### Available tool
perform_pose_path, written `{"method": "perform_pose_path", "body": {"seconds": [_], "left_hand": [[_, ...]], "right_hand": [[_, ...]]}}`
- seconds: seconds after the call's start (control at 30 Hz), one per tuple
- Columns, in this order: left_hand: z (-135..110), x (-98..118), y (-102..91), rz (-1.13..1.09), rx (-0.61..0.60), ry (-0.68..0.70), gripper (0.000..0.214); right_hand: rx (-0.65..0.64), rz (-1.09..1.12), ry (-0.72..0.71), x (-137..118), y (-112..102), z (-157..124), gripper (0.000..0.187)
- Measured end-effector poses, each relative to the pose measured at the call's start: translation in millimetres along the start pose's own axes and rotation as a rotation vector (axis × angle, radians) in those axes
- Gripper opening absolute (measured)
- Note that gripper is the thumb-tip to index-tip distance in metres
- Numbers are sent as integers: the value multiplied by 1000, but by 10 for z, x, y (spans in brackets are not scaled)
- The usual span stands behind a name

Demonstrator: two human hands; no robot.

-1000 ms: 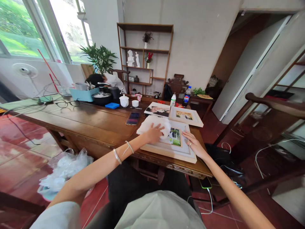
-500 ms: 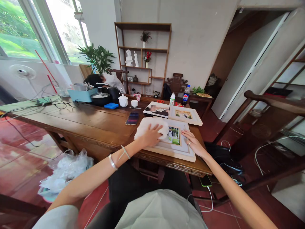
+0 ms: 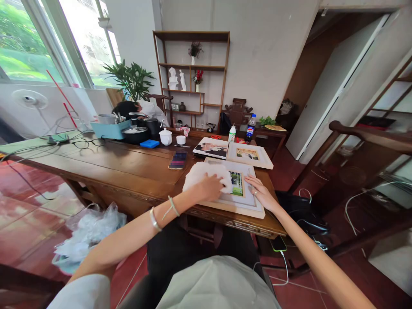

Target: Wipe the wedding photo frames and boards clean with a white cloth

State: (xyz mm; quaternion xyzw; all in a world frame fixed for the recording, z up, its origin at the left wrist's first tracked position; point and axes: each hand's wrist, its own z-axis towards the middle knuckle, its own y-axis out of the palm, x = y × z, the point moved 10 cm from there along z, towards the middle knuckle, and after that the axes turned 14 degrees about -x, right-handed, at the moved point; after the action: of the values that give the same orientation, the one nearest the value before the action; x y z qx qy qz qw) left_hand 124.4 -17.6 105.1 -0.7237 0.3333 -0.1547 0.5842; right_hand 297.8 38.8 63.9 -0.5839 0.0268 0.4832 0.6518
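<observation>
A white fluffy cloth (image 3: pixel 195 174) lies bunched over the left part of a picture frame (image 3: pixel 246 206) at the table's front edge. My left hand (image 3: pixel 210 187) presses down on this cloth, its fingers bent into it. Part of the photo (image 3: pixel 237 184) inside the frame shows to the right of the cloth; the rest is covered. On the frame's right side rests my right hand (image 3: pixel 257 189), fingers stretched out flat over the glass and border. Behind lie a second framed photo (image 3: pixel 262 159) and a photo panel (image 3: pixel 210 148).
A phone (image 3: pixel 178 160) lies left of the frames. Farther back stand a white lidded pot (image 3: pixel 165 136), a small white cup (image 3: pixel 180 139), a white bottle (image 3: pixel 232 133) and a cola bottle (image 3: pixel 250 128). Another person (image 3: pixel 152 109) is beyond the table.
My left hand has slid the white cloth slightly right and toward me, covering more of the photo. My right hand stays in place on the frame.
</observation>
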Motion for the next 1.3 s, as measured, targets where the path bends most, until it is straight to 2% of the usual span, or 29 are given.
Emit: {"method": "perform_pose_path", "body": {"seconds": [0.07,0.13,0.23,0.3,0.4,0.53,0.6,0.67,0.77,0.83,0.97,1.03,1.1,1.2,1.3], "left_hand": [[-312,218,50,3,-20,14,31],[-563,367,59,8,14,27,31],[-650,371,107,4,61,18,31],[-504,213,147,1,93,-18,32],[-106,-174,173,8,130,-91,34],[426,-684,80,-16,171,-143,37],[589,-841,-14,-38,215,-151,38],[682,-909,-61,-49,220,-159,38],[665,-808,-26,-34,149,-116,36],[495,-630,13,-8,106,-55,34],[-161,-147,102,42,28,33,28],[-505,107,111,53,34,53,28],[-731,322,110,54,61,73,29],[-729,403,123,48,102,49,31],[-389,143,145,32,118,-39,33]], "right_hand": [[0,1,-10,-7,0,0,39],[-7,1,-24,-12,0,-2,39],[-20,-5,-30,-6,5,-7,40],[-29,-14,-28,0,12,-10,41],[-37,-24,-28,-2,19,-15,43],[-37,-22,-25,-12,13,-19,43],[-31,-8,-19,-15,7,-17,41],[-19,13,0,-6,1,-11,40],[16,44,42,22,-13,-1,39],[39,52,60,26,-22,4,39],[47,46,65,-6,-24,7,41],[48,44,66,-19,-29,5,41],[53,41,70,-22,-39,1,41],[48,34,58,-28,-41,-2,41],[30,25,33,-36,-28,-6,41]]}}
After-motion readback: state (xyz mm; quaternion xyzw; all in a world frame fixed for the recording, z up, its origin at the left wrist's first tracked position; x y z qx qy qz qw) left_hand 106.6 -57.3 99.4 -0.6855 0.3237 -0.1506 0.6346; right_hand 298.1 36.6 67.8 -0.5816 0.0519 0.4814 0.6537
